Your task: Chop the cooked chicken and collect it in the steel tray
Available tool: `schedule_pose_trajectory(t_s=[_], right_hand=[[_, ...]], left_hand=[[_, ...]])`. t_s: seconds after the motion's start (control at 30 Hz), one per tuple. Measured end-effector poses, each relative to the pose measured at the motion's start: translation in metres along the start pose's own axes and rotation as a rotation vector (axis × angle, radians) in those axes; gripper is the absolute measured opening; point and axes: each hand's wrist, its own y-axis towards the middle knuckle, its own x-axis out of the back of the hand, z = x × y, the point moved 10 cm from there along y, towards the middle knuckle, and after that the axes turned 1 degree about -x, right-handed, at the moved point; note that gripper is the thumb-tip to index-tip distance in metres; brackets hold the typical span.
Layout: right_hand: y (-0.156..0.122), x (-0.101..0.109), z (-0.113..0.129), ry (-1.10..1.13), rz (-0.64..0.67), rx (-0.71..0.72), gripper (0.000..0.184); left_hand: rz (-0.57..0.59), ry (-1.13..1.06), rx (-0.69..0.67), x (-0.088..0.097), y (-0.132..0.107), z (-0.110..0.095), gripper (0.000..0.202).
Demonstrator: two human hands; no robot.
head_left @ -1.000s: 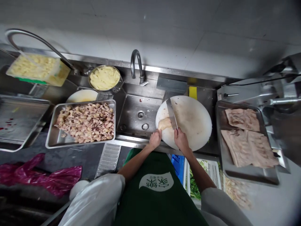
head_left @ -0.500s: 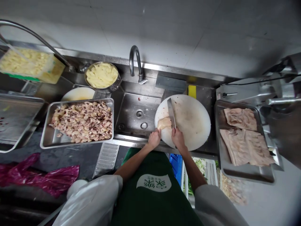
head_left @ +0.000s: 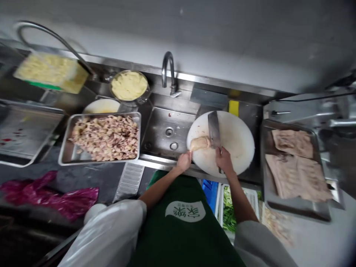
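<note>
On a round white cutting board (head_left: 236,144) lies a pale piece of poultry, seemingly a leg (head_left: 200,143). My left hand (head_left: 184,161) is closed around its narrow left end at the board's near left edge. My right hand (head_left: 224,159) grips the handle of a cleaver (head_left: 214,128). The blade points away from me, its broad side partly showing, just right of the meat's cut end. I cannot tell whether blade and meat touch. Small scraps dot the board near the meat.
Left of the sink (head_left: 158,128) stands a metal tray (head_left: 63,150) of chopped meat. Behind it is a bowl of pale yellow slices (head_left: 129,86). A tap (head_left: 167,70) rises at the back. On the right, another tray (head_left: 294,208) holds pork slabs (head_left: 300,176). Crates with greens (head_left: 229,217) sit below.
The cleaver has tilted from nearly edge-on to showing its broad face, and has shifted slightly right of the meat. The whole view has swung a little, moving the surroundings rightward.
</note>
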Motion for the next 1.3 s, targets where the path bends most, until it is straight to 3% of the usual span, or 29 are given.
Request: schedule_pose_trajectory(t_s=[0.07,0.17,0.37,0.43,0.53,0.6,0.7,0.8,0.87,0.9,0.97,1.03,1.1,1.2,1.3], right_hand=[[-0.008,0.004,0.019,-0.163,-0.062,0.056,0.035],[-0.019,0.003,0.04,-0.312,-0.041,0.054,0.038],[-0.035,0.033,0.068,-0.284,-0.225,0.087,0.045],[-0.03,0.015,0.057,-0.308,-0.147,0.049,0.041],[-0.017,-0.025,0.03,-0.352,0.073,-0.012,0.033],[-0.011,-0.032,0.021,-0.352,0.144,-0.026,0.032],[-0.014,0.002,0.04,-0.331,0.046,0.018,0.035],[-0.032,0.053,0.08,-0.275,-0.206,0.088,0.043],[-0.043,0.062,0.095,-0.237,-0.305,0.108,0.047],[-0.044,0.054,0.096,-0.231,-0.296,0.103,0.048],[-0.036,0.015,0.083,-0.246,-0.147,0.072,0.046],[-0.025,-0.028,0.053,-0.257,0.037,-0.008,0.04],[-0.012,-0.049,0.026,-0.164,0.092,-0.049,0.035],[-0.002,-0.056,-0.009,0.108,0.194,-0.18,0.035],[-0.002,-0.038,-0.009,0.199,0.215,-0.218,0.036]], left_hand=[[-0.002,0.015,-0.003,0.001,0.0,-0.001,0.045],[0.008,0.022,-0.015,0.001,0.0,-0.002,0.046],[-0.001,0.036,-0.017,-0.001,0.0,-0.002,0.045],[-0.004,0.041,-0.025,-0.001,0.0,-0.002,0.046],[-0.005,0.047,-0.037,0.001,0.0,-0.002,0.047],[0.003,0.055,-0.037,0.001,0.0,-0.002,0.047],[0.012,0.064,-0.025,0.0,0.0,-0.001,0.047],[0.01,0.063,-0.01,0.0,-0.001,-0.001,0.047],[0.011,0.065,-0.003,0.0,-0.001,-0.003,0.047],[0.013,0.067,-0.001,0.001,-0.001,-0.003,0.047],[0.026,0.075,0.003,0.001,-0.002,-0.004,0.048],[0.034,0.077,0.003,0.001,-0.003,-0.003,0.048],[0.033,0.051,0.0,0.002,-0.004,0.0,0.047],[0.01,-0.086,-0.037,0.003,-0.003,0.005,0.046],[-0.035,-0.283,-0.066,0.003,-0.002,0.013,0.045]])
